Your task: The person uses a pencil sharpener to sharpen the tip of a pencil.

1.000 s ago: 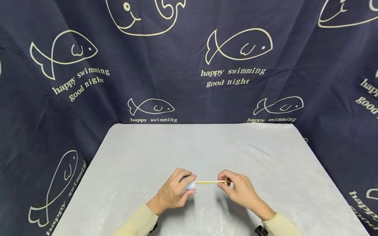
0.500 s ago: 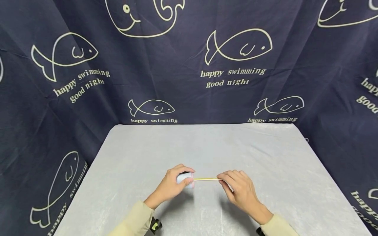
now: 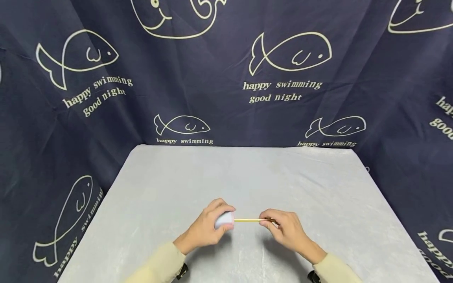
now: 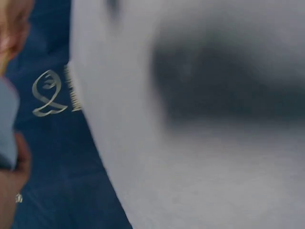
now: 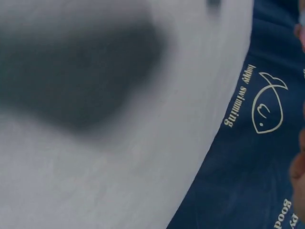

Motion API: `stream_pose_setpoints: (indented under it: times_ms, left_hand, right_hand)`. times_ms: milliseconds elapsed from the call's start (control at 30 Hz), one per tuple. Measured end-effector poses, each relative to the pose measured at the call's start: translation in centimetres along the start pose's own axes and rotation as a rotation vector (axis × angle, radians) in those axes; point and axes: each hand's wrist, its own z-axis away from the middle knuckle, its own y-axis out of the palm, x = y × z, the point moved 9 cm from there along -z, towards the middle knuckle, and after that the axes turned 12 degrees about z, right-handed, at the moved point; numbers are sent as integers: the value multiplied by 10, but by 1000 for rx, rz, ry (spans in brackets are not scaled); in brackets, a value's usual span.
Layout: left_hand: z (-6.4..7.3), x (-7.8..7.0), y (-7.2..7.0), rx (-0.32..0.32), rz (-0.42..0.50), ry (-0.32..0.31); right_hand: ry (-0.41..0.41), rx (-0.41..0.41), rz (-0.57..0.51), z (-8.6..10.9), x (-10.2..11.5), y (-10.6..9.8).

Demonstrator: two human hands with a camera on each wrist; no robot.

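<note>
In the head view my left hand (image 3: 206,225) grips a pale blue pencil sharpener (image 3: 224,220) with a pink rim, thumb below and fingers over the top. A thin yellow pencil (image 3: 246,220) lies level, one end meeting the sharpener's pink face. My right hand (image 3: 288,228) pinches the pencil's other end between thumb and fingers; a dark bit of it shows there. Both things are held above the table. The left wrist view catches the sharpener (image 4: 6,125) only at its left edge. Little more than fingers (image 5: 298,167) appear at the right edge of the right wrist view.
A table under a pale grey cloth (image 3: 247,177) spreads below the hands. Dark blue curtains (image 3: 226,78) printed with fish and lettering enclose its back and sides. Blurred shadows fall on the cloth in both wrist views.
My right fingers have shifted their hold on the pencil, from bent to straighter and back to bent. My left hand has re-angled slightly on the sharpener; the pencil still meets it.
</note>
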Motion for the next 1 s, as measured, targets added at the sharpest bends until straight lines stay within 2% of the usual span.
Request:
stream_pose_setpoints:
  times_ms: [133,200,367,433,500,533,600,667,767,867,1000]
  left_hand:
    - [12,-12,10,-37,-179,236]
    - [19,-17,16,-51,-269,344]
    - [34,-32,28,-93,-493,618]
    - [37,-36,30,-110,-555,698]
    - [36,-38,27,-114,-571,713]
    - [33,-37,25,-114,-557,699]
    - [26,-35,19,-111,-496,630]
    - [18,-32,10,-108,-409,532]
    - [6,-25,-3,-119,-261,369]
    - [-5,-17,-13,-118,-96,173]
    - [-15,-1,-14,-60,113,-128]
  right_hand:
    - [141,201,-91,2,-12,14]
    - [206,317,-172,5,-18,22]
    - [348,580,-576,17,-23,46]
    - [383,635,-689,20,-23,52]
    - [399,631,-680,20,-24,53]
    - [396,602,-622,19,-25,50]
    - [366,499,-453,14,-26,41]
    - [276,345,-236,7,-22,26]
    - [94,77,62,-1,-5,3]
    - [-80,-162,275,-2,13,-14]
    - [-216,-336,414,1,27,-26]
